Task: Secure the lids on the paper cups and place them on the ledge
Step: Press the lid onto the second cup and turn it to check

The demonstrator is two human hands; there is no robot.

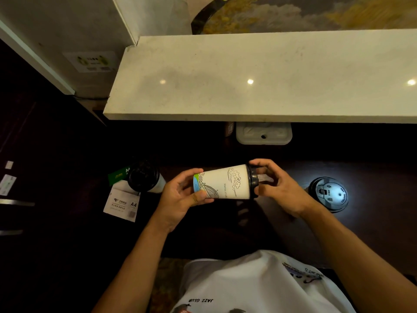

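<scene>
A: In the head view, where was the paper cup (222, 185)?

B: It was in the air above the dark counter (372, 233), lying on its side, its bottom to the person's left and its mouth to the right. The left hand (180, 197) was curled round the bottom end, the thumb on the near side and the fingers over the top. The right hand (277, 188) was curled round the black lid (253, 182) at the mouth, with the thumb below the rim and the fingers above it. Both hands were closed on something, none was free.

A: Was the lid already tight?

B: I could not tell this. The rim looked seated, but the far side was hidden by the fingers.

A: How should this step be done well?

B: I think the left hand should only steady the cup and not squeeze the paper wall, while the right thumb presses all round the rim. Then turn the cup upright before lifting it to the pale ledge (270, 75) behind, where no cup stood yet.

A: And the other cups?

B: One second cup (144, 177) with a black lid stood to the left, beside a white paper packet (123, 203). Another lidded cup (330, 194) stood to the right on the counter.
</scene>
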